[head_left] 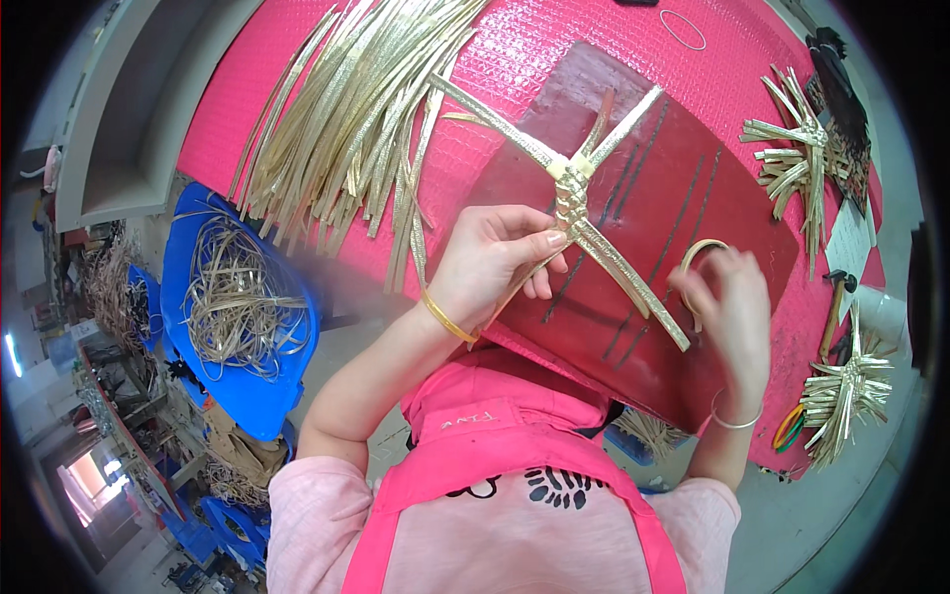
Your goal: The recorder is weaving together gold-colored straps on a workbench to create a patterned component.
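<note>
My left hand (490, 252) pinches a woven piece of gold strips (572, 196) between thumb and fingertips. Its braided knot lies over the dark red board (732, 188), and long strip ends spread from it in several directions. Pale tape seems to be wrapped near the top of the knot. To the right, my right hand (734, 297) is smeared by motion, with its fingers curled at a thin pale ring (696, 247) that looks like a roll of tape. A yellow band circles my left wrist.
Loose gold strips (346, 119) lie in a thick bundle on the pink table cover (515, 49). Finished-looking woven gold pieces (813, 139) rest along the right edge, near a hammer (837, 297). At the left stands a blue bin (188, 327) with tangled strips.
</note>
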### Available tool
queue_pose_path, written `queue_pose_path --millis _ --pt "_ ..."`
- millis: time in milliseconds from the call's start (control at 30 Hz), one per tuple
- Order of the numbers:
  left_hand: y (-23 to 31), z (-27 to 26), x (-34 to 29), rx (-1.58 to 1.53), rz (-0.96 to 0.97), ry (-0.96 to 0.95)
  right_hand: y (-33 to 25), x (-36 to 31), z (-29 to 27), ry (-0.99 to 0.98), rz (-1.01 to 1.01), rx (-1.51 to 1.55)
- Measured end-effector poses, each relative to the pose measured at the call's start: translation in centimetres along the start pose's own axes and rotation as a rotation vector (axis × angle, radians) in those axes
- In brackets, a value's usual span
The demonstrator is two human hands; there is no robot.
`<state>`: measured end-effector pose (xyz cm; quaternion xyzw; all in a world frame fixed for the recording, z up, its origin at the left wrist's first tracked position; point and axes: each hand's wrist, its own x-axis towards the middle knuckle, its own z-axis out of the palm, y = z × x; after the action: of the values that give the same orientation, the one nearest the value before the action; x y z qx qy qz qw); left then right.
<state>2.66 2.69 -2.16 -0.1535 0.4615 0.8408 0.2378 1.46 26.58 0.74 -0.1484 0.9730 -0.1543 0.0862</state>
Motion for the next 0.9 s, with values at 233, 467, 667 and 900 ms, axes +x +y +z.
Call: queue_pose_path --millis 233,467,667,900 --pt "0.1 0.6 0.7 0.076 -0.217 -0.436 0.2 -0.8 0.6 0.018 0.337 1.656" --pt "-1.1 2.0 1.1 0.197 0.014 -0.491 -3.6 -0.3 1.8 0.259 0.209 1.954" --pt "0.1 2.5 0.1 0.111 -0.144 -0.439 -3.7 -0.6 3.1 0.444 -0.078 1.777" --pt "1.5 1.5 -0.6 0.263 -0.046 -0.407 -3.4 1.1 2.8 -0.022 0.051 1.016"
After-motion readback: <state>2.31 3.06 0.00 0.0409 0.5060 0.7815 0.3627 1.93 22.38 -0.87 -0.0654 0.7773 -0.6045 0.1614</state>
